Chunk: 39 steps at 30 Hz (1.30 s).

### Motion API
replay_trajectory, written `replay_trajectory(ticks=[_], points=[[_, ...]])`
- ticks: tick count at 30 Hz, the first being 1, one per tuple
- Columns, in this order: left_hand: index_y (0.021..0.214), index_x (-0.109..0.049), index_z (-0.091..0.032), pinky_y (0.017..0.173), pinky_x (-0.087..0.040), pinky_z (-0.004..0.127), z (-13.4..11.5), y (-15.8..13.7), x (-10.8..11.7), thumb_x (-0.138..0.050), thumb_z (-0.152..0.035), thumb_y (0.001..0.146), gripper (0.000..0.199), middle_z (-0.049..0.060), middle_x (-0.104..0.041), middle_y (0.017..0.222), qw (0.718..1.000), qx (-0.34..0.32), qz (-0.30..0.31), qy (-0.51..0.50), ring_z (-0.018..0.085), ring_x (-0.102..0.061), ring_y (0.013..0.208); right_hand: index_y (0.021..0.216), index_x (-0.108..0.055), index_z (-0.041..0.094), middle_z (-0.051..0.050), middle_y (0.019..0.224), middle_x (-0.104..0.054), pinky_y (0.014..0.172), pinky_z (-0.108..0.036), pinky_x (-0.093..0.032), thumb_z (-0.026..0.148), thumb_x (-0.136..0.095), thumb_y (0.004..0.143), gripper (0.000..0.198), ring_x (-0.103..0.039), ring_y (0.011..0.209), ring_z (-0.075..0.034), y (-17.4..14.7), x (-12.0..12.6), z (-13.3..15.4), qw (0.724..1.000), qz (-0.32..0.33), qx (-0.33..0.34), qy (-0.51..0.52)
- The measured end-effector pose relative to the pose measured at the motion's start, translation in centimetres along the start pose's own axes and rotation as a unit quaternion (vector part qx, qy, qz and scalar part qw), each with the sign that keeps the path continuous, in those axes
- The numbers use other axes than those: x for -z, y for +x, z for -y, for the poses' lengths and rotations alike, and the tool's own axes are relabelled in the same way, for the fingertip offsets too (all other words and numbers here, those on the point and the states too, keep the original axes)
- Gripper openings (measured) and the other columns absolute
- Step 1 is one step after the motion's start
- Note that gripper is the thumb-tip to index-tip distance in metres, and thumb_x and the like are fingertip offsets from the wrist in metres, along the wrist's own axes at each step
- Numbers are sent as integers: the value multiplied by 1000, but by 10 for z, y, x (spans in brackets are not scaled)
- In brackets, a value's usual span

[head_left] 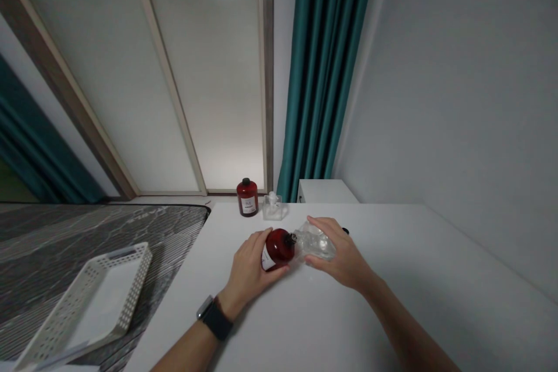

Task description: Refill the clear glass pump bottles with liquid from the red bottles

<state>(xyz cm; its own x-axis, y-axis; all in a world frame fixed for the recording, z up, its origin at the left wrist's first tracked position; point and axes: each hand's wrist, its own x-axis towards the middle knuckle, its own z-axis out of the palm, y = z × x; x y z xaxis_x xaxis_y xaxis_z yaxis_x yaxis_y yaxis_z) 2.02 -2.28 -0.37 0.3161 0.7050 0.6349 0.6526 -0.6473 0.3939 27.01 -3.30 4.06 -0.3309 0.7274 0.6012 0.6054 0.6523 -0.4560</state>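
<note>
My left hand (pixel 253 266) is wrapped round a dark red bottle (pixel 279 246) with a white label. The bottle is tilted, its black neck pointing right. In my right hand (pixel 340 256) is a clear bottle (pixel 317 241), gripped between thumb and fingers and also tilted. Its narrow end meets the red bottle's neck; whether the two touch I cannot tell. Just past my right fingers shows a small black object (pixel 346 231), mostly hidden. Both hands are low over the white table (pixel 300 325).
At the table's far edge stand a second red bottle (pixel 247 197) with a black cap and a small clear bottle (pixel 272 207). A white perforated basket (pixel 138 279) sits on the grey patterned surface (pixel 174 244) to the left. Behind the table is a white cabinet (pixel 326 190).
</note>
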Motion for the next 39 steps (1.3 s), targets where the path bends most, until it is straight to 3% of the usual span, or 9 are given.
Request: replay_trajectory(ticks=[39], points=[[132, -45, -17, 92, -54, 48, 0, -2, -2, -78, -42, 75, 70, 15, -63, 122, 999, 40, -22, -21, 32, -63, 109, 147, -47, 24, -13, 127, -60, 104, -45, -49, 33, -75, 82, 71, -57, 118, -28, 15, 6, 8, 999, 34, 16, -20]])
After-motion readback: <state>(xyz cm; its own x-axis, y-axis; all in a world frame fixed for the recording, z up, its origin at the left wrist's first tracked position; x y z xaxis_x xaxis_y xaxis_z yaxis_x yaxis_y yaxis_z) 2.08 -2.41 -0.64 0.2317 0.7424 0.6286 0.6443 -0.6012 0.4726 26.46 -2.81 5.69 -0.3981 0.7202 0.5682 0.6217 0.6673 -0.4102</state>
